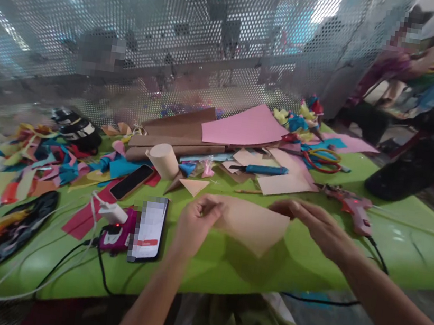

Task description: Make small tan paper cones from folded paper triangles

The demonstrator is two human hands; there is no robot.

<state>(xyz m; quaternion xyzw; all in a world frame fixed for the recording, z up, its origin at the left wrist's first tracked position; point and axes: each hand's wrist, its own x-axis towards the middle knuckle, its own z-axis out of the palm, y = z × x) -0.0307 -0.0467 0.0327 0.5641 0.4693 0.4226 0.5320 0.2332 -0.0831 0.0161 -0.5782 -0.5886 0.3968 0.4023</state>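
My left hand (200, 219) pinches the left end of a small sheet of beige paper (255, 223), which hangs above the green tabletop with its lower corner pointing down. My right hand (314, 226) is at the sheet's upper right edge, fingers stretched out; whether they touch the paper is unclear. Just beyond the sheet are a beige paper triangle (194, 186), a pencil (248, 191) and a blue cutter knife (267, 170) lying on paper scraps. A rolled beige paper tube (164, 161) stands behind my left hand. A pink glue gun (355, 207) rests to the right.
Left of my hands lie a lit phone (150, 231), a dark phone (131, 182) and a purple power adapter (118, 229) with trailing cables. Paper scraps (43, 161) crowd the left. Pink paper (246, 125) lies before a perforated metal screen (217, 40). Another person (400, 64) is at far right.
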